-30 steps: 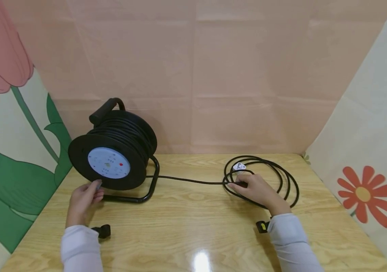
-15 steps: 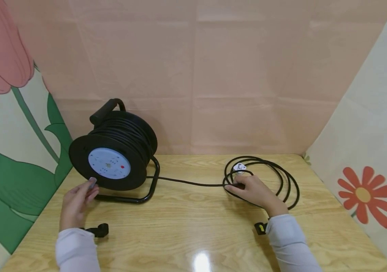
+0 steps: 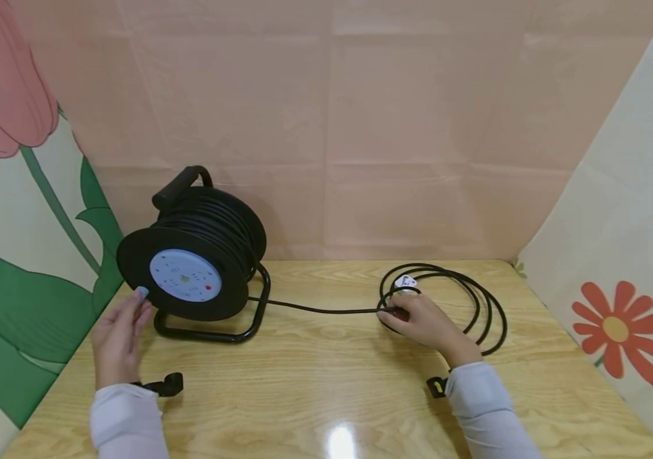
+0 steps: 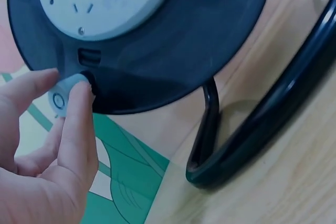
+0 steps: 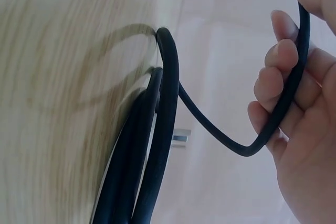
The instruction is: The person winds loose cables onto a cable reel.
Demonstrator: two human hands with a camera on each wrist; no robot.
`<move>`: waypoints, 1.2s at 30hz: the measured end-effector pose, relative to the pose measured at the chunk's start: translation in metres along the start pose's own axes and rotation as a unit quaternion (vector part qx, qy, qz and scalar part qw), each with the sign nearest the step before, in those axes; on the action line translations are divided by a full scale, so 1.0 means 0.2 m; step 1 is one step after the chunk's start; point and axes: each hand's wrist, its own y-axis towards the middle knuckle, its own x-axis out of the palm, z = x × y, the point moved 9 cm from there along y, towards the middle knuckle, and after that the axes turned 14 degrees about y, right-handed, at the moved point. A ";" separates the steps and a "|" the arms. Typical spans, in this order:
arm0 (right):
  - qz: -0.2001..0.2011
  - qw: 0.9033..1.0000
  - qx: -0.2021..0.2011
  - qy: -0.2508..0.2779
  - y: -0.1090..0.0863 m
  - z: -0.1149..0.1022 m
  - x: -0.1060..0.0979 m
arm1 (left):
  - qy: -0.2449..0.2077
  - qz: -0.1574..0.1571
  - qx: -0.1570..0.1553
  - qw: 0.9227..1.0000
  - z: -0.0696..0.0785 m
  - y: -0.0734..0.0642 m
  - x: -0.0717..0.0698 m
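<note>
A black cable reel [image 3: 131,255] stands at the left, its pale socket panel [image 3: 185,275] with a red button facing me. My left hand [image 3: 115,338] pinches the small grey knob [image 4: 63,94] near the rim of the disc between thumb and fingers. From the reel a black cable [image 3: 321,311] runs right across the table to my right hand [image 3: 426,325]. There my curled fingers grip it, seen in the right wrist view with the cable [image 5: 286,95] across the palm. Loose loops of cable [image 3: 484,299] lie around and behind that hand.
A white tag-like piece [image 3: 405,282] sits among the loops. The reel's black tube stand [image 3: 206,338] rests on the wooden table [image 3: 303,382]. A peach sheet [image 3: 326,127] hangs behind, with flower-printed sheets at both sides. Black camera straps show at both wrists.
My left hand has moved left and up with the knob, and the disc has turned clockwise, its red button lower. My right hand has shifted slightly left, still gripping the cable.
</note>
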 end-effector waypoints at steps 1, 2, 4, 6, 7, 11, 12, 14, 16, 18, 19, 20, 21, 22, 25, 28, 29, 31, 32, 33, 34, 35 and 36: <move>0.002 1.000 -0.011 -0.004 0.00 -0.01 0.00 | -0.007 0.004 0.002 1.000 0.01 0.00 0.00; 0.003 1.000 -0.019 -0.006 0.01 -0.02 0.00 | -0.015 0.008 0.005 1.000 0.02 -0.01 0.00; 0.007 0.999 -0.033 -0.013 0.01 -0.04 0.00 | -0.029 0.015 0.010 0.999 0.03 -0.01 0.01; 0.009 0.999 -0.040 -0.019 0.01 -0.05 0.00 | -0.036 0.019 0.018 0.999 0.05 -0.01 0.02; 0.010 0.999 -0.042 -0.022 0.01 -0.06 0.00 | -0.038 0.023 0.020 0.999 0.05 -0.01 0.02; 0.014 0.997 -0.058 -0.046 0.02 -0.13 0.00 | -0.053 0.029 0.037 0.997 0.07 -0.02 0.03; 0.016 0.996 -0.062 -0.054 0.02 -0.14 0.00 | -0.059 0.031 0.040 0.997 0.07 -0.03 0.03; 0.020 0.995 -0.069 -0.072 0.03 -0.17 -0.01 | -0.070 0.034 0.047 0.996 0.08 -0.03 0.03; 0.028 0.993 -0.074 -0.091 0.03 -0.19 -0.01 | -0.074 0.037 0.054 0.995 0.09 -0.04 0.04; 0.036 0.991 -0.079 -0.107 0.03 -0.21 -0.02 | -0.074 0.041 0.058 0.995 0.10 -0.04 0.04; 0.038 0.990 -0.084 -0.111 0.03 -0.22 -0.02 | -0.074 0.043 0.058 0.995 0.10 -0.04 0.05; 0.040 0.989 -0.089 -0.115 0.03 -0.23 -0.02 | -0.070 0.043 0.061 0.995 0.11 -0.05 0.05; 0.040 0.988 -0.095 -0.117 0.03 -0.23 -0.02 | -0.070 0.046 0.062 0.995 0.11 -0.05 0.05; 0.041 0.987 -0.101 -0.117 0.03 -0.24 -0.01 | -0.068 0.047 0.064 0.995 0.12 -0.05 0.05; 0.036 0.985 -0.120 -0.118 0.03 -0.27 0.00 | -0.072 0.049 0.075 0.993 0.13 -0.07 0.07; 0.032 0.983 -0.129 -0.125 0.03 -0.30 0.03 | -0.078 0.044 0.094 0.992 0.16 -0.08 0.08; 0.031 0.983 -0.130 -0.127 0.04 -0.31 0.04 | -0.082 0.044 0.099 0.991 0.16 -0.09 0.09; 0.028 0.982 -0.134 -0.131 0.04 -0.32 0.06 | -0.084 0.044 0.107 0.990 0.17 -0.10 0.09; 0.027 0.982 -0.136 -0.132 0.04 -0.33 0.07 | -0.083 0.045 0.111 0.989 0.18 -0.10 0.09; 0.027 0.981 -0.139 -0.132 0.04 -0.34 0.08 | -0.082 0.048 0.115 0.989 0.18 -0.10 0.09; 0.026 0.981 -0.142 -0.132 0.04 -0.35 0.09 | -0.082 0.051 0.119 0.988 0.19 -0.11 0.09; 0.025 0.980 -0.145 -0.131 0.04 -0.36 0.09 | -0.081 0.054 0.122 0.988 0.19 -0.11 0.09; 0.024 0.980 -0.149 -0.130 0.04 -0.37 0.10 | -0.079 0.055 0.127 0.987 0.20 -0.12 0.09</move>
